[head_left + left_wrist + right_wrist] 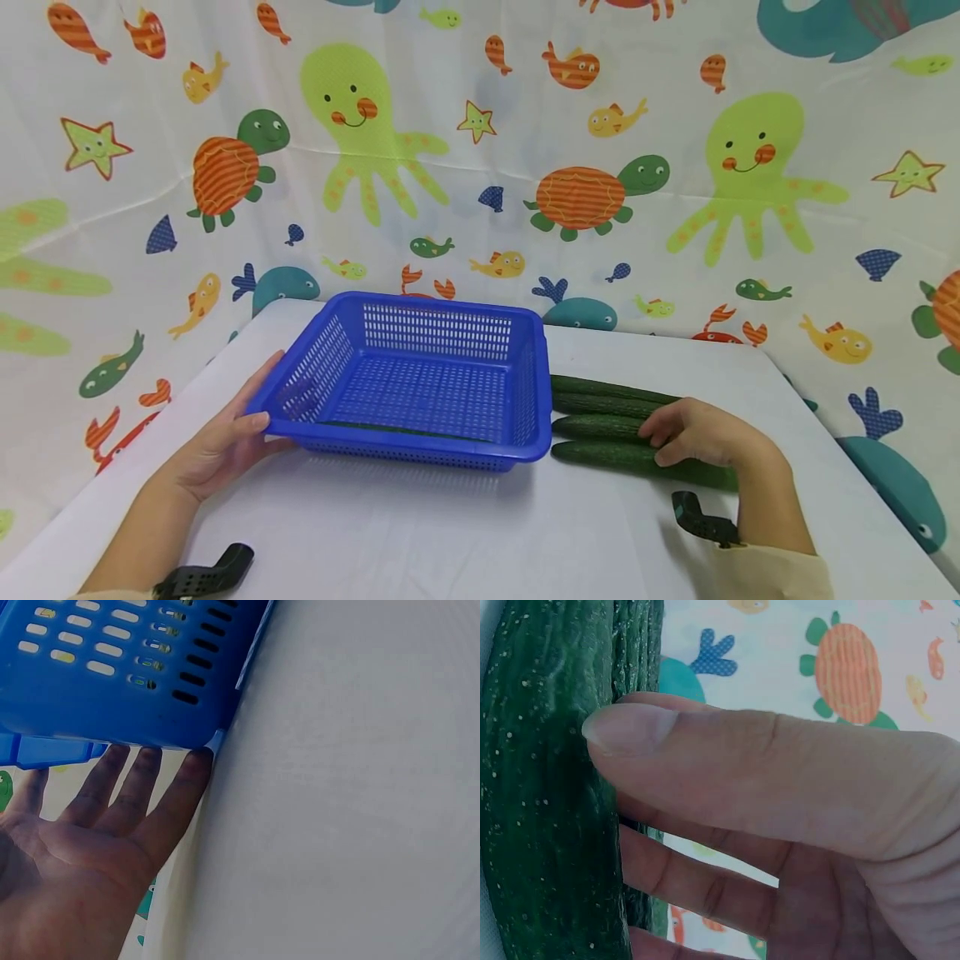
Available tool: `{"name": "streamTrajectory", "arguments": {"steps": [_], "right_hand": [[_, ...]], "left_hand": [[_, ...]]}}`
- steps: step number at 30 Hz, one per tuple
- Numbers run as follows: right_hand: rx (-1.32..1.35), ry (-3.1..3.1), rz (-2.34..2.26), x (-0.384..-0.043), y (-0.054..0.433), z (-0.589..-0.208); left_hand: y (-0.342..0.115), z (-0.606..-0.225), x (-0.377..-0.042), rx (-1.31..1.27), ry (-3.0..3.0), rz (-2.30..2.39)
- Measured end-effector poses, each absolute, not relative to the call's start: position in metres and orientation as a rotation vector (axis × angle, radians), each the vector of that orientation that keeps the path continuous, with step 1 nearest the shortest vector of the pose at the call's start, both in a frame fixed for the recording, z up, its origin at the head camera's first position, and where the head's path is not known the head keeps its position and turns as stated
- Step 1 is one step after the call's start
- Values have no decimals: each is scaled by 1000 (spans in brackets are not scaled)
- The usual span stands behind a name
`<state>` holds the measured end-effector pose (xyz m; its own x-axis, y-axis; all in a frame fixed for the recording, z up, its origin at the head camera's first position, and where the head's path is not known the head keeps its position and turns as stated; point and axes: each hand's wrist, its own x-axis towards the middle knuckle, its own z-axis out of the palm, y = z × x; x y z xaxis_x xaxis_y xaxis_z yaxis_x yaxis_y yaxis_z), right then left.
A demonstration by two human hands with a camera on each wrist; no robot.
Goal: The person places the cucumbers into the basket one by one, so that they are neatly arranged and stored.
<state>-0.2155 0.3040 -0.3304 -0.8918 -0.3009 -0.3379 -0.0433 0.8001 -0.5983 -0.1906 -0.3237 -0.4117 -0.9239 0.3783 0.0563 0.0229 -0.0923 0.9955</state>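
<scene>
A blue plastic basket (pixel 420 379) sits on the table at centre left, and a thin green strip of a cucumber (pixel 405 431) shows behind its near wall. My left hand (pixel 217 437) is at its left side, thumb on the rim. In the left wrist view, its straight, spread fingers (pixel 180 787) touch the wall and lower edge. To the right, several dark green cucumbers (pixel 600 404) lie side by side. My right hand (pixel 701 433) reaches over them and grips the nearest cucumber (pixel 547 795), thumb on its near side, other fingers passing behind it.
The table (pixel 420 533) has a white cover. Behind it hangs a white curtain (pixel 480 233) printed with sea animals. The cucumbers' left ends lie close to the basket's right wall. Black wrist devices (pixel 701 518) are on both forearms.
</scene>
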Motion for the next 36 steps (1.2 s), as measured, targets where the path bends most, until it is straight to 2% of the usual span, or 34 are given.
{"name": "streamTrajectory", "arguments": {"steps": [22,36], "right_hand": [[-193,2713,-461,-211,276,-323],[-194,2679,-467,-211,277,-325]], "left_hand": [[-324,-409,-189,466,1888,2130],[-325,-409,-190,470,1852,2137]]}}
